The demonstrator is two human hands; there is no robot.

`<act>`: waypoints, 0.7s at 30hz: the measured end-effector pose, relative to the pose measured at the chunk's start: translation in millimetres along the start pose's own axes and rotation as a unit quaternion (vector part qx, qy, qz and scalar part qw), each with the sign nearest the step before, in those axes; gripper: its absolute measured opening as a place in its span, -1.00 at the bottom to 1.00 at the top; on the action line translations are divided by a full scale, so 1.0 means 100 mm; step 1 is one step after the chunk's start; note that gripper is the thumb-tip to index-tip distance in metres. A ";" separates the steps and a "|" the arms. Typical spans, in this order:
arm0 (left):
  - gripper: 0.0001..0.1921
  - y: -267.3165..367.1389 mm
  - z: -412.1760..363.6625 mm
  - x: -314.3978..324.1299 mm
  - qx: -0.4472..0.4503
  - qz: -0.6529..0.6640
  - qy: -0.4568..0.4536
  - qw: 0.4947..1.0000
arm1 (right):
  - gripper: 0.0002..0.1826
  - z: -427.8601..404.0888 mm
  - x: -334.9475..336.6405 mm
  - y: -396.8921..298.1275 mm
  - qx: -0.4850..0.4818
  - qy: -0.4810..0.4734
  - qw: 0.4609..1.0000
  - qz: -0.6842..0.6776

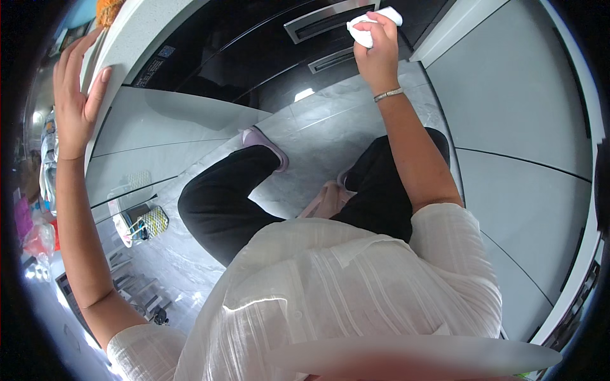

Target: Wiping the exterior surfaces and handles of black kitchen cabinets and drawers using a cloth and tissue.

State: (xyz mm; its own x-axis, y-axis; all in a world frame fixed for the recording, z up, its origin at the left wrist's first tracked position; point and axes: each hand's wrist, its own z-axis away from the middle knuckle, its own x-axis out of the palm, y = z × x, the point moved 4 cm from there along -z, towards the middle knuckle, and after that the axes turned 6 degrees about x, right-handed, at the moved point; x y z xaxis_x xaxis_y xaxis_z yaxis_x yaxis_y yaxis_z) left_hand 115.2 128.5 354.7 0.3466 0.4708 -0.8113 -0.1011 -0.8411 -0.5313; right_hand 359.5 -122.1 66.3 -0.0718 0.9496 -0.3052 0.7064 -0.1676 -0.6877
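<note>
A crumpled white cloth or paper wipe (360, 29) is pinched in the fingers of my right hand (380, 59). It lies over the glossy black appliance front (267, 52), at the right end of a silver recessed handle (329, 19). Below that is a second, smaller silver handle (333, 59). My left hand (78, 95) is at the edge of the white countertop (143, 33), fingers stretched and thumb apart, holding nothing. Just beyond its fingertips sits an orange fuzzy item (108, 12).
Pale grey cabinet doors stand on the right (514, 95) and below the counter on the left (157, 119). A patterned basket (155, 223) stands on the grey tiled floor (314, 128). Plastic bags (40, 240) and packages crowd the counter's left side.
</note>
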 end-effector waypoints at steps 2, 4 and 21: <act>-0.52 -0.01 0.02 0.01 -0.001 -0.008 0.003 1.000 | -0.74 0.01 -0.01 -0.07 -0.074 -0.011 0.997 0.010; -0.52 0.00 0.00 -0.01 0.000 -0.004 -0.001 1.000 | -0.73 0.01 0.01 -0.04 -0.067 -0.023 0.997 -0.001; -0.54 -0.02 0.02 -0.01 0.011 -0.007 -0.017 1.000 | -0.69 -0.03 0.12 -0.24 0.010 -0.048 0.995 0.082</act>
State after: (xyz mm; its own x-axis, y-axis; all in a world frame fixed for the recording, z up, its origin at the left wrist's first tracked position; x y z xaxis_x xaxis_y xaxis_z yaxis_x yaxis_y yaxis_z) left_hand 113.7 130.5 356.2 0.3166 0.4907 -0.8118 -0.1171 -0.8290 -0.5468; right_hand 343.5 -105.5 81.3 -0.0254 0.8794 -0.4753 0.6998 -0.3239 -0.6367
